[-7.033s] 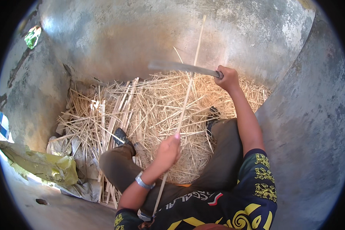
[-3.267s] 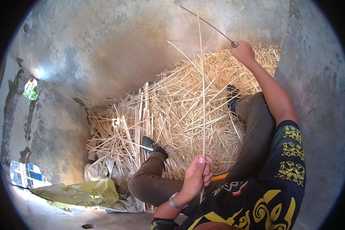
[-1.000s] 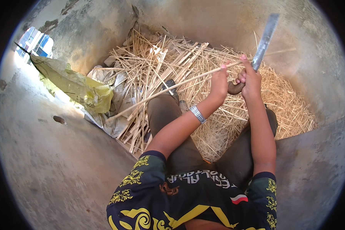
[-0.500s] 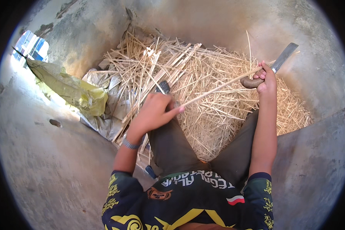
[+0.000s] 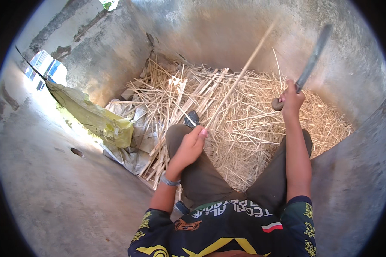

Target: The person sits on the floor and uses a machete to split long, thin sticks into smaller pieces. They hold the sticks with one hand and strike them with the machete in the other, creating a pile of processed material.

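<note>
Nearest, a long pale strip (image 5: 240, 77), seemingly unbroken, is gripped in the left hand (image 5: 191, 147); a knife (image 5: 312, 62) is clasped in the right hand (image 5: 291, 100), its blade held apart from the strip. Between the legs and beyond, many slivers (image 5: 248, 115) are already heaped, though how much is left cannot be told. Any contents of the yellow sack-like sheet (image 5: 109, 124) are hidden, and the heap is bounded by a concrete wall (image 5: 210, 34).
</note>
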Available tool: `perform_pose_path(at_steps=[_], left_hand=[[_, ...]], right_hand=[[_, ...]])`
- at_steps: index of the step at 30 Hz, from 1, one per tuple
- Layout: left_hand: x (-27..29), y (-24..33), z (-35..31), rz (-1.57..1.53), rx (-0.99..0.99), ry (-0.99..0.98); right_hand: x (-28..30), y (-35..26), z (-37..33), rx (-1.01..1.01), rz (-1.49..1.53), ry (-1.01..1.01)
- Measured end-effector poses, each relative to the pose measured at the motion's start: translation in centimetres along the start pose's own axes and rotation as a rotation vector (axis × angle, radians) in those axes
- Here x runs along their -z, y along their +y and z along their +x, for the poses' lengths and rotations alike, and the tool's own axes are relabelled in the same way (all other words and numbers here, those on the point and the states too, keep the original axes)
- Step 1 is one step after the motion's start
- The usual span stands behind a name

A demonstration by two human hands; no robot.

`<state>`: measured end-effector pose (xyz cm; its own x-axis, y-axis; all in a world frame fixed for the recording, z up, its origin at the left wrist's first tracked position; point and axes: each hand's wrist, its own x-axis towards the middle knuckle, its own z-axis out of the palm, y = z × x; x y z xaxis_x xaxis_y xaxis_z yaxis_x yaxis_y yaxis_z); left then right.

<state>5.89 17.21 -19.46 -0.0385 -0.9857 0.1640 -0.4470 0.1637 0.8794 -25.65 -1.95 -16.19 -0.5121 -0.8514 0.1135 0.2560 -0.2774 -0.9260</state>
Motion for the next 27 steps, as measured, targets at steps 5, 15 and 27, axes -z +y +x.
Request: perform_pose_path(at_steps=[5,15,27], left_hand=[[-2.3,-1.8,1.3,-0.184,0.118,0.073],[-4.1,-1.1,2.8,-0.478,0.208,0.068],[-2.7,-0.6,1.4,-0.653,0.312,0.006]], right_hand=[[-1.0,3.4,-4.3,0.809,-0.907,-0.143],[-3.6,8.8,-4.2,1.434,-1.1,-0.446],[-1.9,7.9,-4.7,1.275,-1.092,-0.584]])
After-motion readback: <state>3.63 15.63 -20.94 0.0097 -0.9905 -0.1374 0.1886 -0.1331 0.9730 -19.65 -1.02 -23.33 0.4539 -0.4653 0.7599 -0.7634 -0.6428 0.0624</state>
